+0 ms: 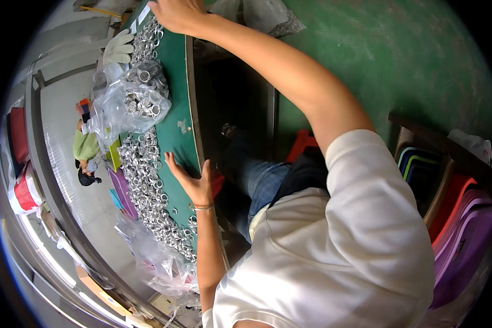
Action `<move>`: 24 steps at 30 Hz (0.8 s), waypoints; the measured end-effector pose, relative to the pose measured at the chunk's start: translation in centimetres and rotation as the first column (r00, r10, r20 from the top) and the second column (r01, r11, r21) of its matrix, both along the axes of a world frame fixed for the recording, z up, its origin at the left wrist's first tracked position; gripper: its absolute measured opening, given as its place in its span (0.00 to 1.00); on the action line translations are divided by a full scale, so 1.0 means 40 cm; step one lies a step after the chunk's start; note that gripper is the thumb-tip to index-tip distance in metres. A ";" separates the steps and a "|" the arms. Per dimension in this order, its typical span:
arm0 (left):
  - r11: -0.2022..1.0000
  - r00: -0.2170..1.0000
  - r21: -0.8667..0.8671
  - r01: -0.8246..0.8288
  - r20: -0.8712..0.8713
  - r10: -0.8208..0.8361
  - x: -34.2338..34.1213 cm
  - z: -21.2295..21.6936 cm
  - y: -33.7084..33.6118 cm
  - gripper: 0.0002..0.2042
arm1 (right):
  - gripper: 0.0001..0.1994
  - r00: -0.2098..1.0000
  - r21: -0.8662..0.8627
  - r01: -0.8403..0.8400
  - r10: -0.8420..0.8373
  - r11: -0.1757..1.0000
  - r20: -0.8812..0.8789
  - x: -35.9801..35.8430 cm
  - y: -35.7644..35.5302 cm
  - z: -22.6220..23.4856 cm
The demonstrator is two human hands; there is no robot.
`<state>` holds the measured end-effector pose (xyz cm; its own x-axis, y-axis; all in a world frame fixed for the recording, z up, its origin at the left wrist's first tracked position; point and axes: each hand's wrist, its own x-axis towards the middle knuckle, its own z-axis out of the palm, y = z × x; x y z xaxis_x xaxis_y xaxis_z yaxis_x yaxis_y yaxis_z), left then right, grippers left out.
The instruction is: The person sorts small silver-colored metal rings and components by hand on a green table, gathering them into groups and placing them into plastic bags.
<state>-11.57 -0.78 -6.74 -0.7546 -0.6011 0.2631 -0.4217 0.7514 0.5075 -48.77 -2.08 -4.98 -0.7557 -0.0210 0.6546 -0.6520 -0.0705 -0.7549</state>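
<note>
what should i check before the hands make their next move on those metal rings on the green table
1. Left hand free: ok, open, palm flat on the green table beside the metal rings.
2. Right hand grip: cannot tell, it lies at the far pile of rings with its fingers hidden.
3. Rings clear of the table edge: ok, a bare green strip lies between the heap and the edge by the left hand.
4. Clear bag of rings: ok, it rests on the table between the two hands.
5. White glove: not ok, it lies unworn; both hands are bare.
</note>
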 end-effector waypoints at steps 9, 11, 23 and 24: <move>0.997 0.998 0.047 -0.059 0.037 0.058 -0.003 0.001 0.010 0.42 | 0.14 0.971 -0.035 -0.153 0.157 0.988 0.181 -0.039 -0.204 -0.056; 0.997 0.997 0.049 -0.059 0.046 0.057 -0.009 0.005 0.013 0.42 | 0.15 0.974 -0.013 -0.153 0.153 0.988 0.166 -0.043 -0.237 -0.084; 0.997 0.997 0.049 -0.060 0.051 0.057 -0.008 0.004 0.013 0.41 | 0.15 0.976 0.258 -0.143 0.092 0.956 0.199 -0.018 -0.215 -0.080; 0.997 0.997 0.049 -0.062 0.051 0.060 -0.006 0.005 0.013 0.41 | 0.15 0.976 0.262 -0.135 0.082 0.956 0.204 -0.013 -0.216 -0.078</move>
